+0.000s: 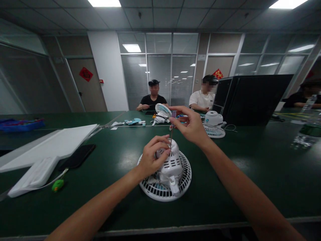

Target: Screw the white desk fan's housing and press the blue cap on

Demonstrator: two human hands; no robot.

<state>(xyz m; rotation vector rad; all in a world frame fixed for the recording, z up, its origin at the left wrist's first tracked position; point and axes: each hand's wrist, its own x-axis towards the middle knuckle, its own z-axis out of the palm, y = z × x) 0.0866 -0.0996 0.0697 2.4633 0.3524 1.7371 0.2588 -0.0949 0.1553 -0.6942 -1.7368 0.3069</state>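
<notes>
A white fan (173,169) lies on its round slatted grille in front of me, its motor housing pointing up. Purple-handled, a screwdriver (171,135) stands almost upright over the top of the housing. My right hand (189,124) grips its handle between thumb and fingers. Down at the lower end of the shaft, the thumb and fingers of my left hand (155,154) close around it, resting against the housing. The screwdriver's tip is hidden by these fingers.
Across the green table (112,187) sit two people, with another at the far right. More fans (213,120) and loose parts lie at the back. A black cabinet (253,100) stands right; white boards (57,144), a black phone-like slab (77,156) and a green tape measure-like object (58,185) lie left.
</notes>
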